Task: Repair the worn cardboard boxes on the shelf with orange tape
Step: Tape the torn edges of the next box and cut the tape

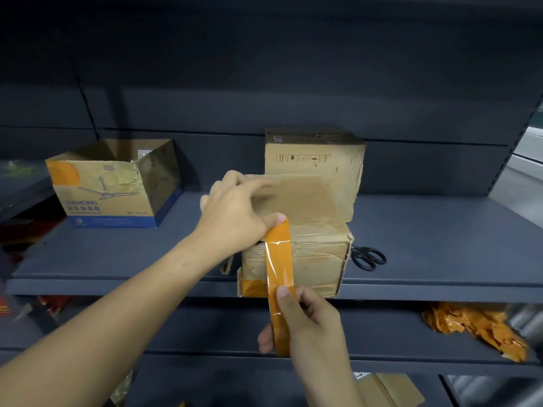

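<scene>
Running nearly straight up from our right hand (305,318) grip, the orange tape strip (279,268) crosses the worn box (320,257) front to our left hand (235,212) — thumb pinning its top end, right fingers pinching below.

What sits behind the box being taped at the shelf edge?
A taller cardboard box with handling symbols stands behind the taped box. Its lower front is hidden by the raised flap, so contact cannot be judged.
</scene>
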`<state>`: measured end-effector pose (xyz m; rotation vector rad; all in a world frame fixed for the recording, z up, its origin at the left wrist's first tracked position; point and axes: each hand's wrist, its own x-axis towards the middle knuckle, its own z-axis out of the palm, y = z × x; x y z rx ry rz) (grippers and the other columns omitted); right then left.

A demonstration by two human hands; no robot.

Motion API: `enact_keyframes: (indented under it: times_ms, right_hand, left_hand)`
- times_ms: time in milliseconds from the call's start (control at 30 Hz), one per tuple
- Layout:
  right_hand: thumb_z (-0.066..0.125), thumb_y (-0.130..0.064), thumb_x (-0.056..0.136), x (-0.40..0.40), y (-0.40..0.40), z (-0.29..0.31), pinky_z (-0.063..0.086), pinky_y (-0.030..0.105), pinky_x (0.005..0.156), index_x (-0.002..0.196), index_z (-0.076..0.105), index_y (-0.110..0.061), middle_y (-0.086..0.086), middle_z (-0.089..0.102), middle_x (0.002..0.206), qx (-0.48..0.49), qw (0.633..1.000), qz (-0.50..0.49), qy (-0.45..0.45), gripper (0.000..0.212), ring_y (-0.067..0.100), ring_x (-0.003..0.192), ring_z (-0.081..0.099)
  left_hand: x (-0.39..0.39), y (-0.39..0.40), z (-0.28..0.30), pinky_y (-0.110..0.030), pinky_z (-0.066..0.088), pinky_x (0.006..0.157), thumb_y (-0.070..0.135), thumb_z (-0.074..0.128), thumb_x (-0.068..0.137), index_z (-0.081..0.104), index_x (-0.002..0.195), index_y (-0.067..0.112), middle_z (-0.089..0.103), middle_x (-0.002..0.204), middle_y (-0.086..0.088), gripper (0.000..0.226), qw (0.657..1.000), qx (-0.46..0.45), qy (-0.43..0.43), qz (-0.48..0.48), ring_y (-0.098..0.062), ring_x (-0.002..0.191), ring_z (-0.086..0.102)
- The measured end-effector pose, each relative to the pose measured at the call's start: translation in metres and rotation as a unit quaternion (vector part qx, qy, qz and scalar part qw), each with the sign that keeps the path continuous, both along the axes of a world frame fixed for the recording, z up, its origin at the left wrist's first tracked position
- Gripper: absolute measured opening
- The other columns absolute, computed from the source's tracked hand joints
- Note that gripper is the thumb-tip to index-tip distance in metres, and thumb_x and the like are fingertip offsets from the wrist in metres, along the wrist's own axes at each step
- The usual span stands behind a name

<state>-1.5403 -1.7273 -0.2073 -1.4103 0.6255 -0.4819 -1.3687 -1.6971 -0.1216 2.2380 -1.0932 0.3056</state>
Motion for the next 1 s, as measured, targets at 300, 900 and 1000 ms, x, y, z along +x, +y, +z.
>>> enact_keyframes:
  times_ms: [300,900,1000]
  right_hand:
    - [0.05,-0.026,0.104,-0.003,0.0,-0.001,0.059,0.032,0.06,0.1,0.065,-0.012,0.019,0.072,0.066,0.069,0.997,0.004,-0.032,0.022,0.024,0.055,0.067]
    - [0.06,-0.043,0.088,-0.003,0.004,-0.023,0.06,0.035,0.064,0.101,0.067,-0.012,0.015,0.074,0.07,0.057,0.994,-0.04,-0.079,0.035,0.026,0.062,0.071]
    - [0.063,-0.033,0.092,-0.001,0.001,-0.025,0.057,0.029,0.061,0.095,0.073,-0.014,0.009,0.075,0.072,0.047,0.995,-0.044,-0.082,0.021,0.022,0.064,0.072]
  left_hand:
    - [-0.006,0.022,-0.011,-0.044,0.043,0.1,0.039,0.066,0.093,0.077,0.11,0.03,0.069,0.113,0.019,0.023,0.969,0.015,-0.11,-0.219,-0.009,0.11,0.055]
    - [-0.033,0.03,-0.037,-0.035,0.032,0.104,0.037,0.064,0.089,0.077,0.113,0.025,0.068,0.125,0.012,0.03,0.975,-0.069,-0.186,-0.098,-0.019,0.119,0.055]
    - [-0.063,0.037,-0.057,-0.033,0.046,0.088,0.033,0.065,0.086,0.075,0.108,0.025,0.064,0.106,0.017,0.025,0.979,-0.179,-0.093,-0.009,-0.012,0.1,0.056]
